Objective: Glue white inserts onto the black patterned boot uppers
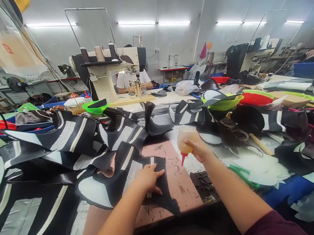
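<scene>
A black leather piece [122,158] with white strips and a pale toe patch lies on a pinkish board [184,191] in front of me. My left hand [148,178] rests on its right part, fingers spread and flat. In my right hand [197,147] is a squeeze bottle [186,134] of yellowish liquid, tilted with its red nozzle pointing down over the board's right edge. The nozzle tip is to the right of the leather, apart from it. Small dark scraps [202,182] lie beside the board, below the bottle.
Stacked black leather pieces [28,215] spread over the left. Green-handled scissors [244,175] and white pieces [263,167] lie at right. Behind stand a sewing machine [105,76], a green basket [96,107] and a yellow-green basket [223,103]. A person [123,81] sits behind the machine.
</scene>
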A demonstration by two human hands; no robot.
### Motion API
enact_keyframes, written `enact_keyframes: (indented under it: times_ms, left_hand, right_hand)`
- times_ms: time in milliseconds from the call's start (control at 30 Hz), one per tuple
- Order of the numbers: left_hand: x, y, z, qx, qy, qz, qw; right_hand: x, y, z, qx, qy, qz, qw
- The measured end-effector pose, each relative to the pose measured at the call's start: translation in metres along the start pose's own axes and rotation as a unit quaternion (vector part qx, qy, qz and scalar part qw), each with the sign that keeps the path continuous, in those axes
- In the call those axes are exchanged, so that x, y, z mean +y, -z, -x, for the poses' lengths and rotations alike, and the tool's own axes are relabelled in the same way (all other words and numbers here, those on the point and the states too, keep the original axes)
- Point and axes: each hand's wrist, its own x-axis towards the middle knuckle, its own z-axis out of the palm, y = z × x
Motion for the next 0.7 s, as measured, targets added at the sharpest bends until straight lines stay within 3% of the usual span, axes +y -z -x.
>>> enact_keyframes:
  times_ms: [233, 433, 533, 700]
  left_hand:
    - [-0.002, -0.004, -0.002, 0.006, -0.005, 0.011, 1.0]
    - [0.0, -0.004, -0.002, 0.001, -0.005, 0.008, 1.0]
    - [0.0, -0.005, -0.002, 0.005, -0.01, 0.005, 1.0]
    - [-0.001, -0.007, -0.003, 0.005, -0.014, 0.007, 1.0]
  right_hand:
    - [0.005, 0.003, -0.001, 0.044, 0.016, 0.027, 0.999]
    - [0.024, 0.011, 0.007, 0.089, 0.005, 0.096, 0.991]
    - [0.032, 0.008, 0.01, 0.132, 0.014, 0.1, 0.986]
    - [0.035, -0.003, 0.014, 0.151, 0.019, 0.13, 0.98]
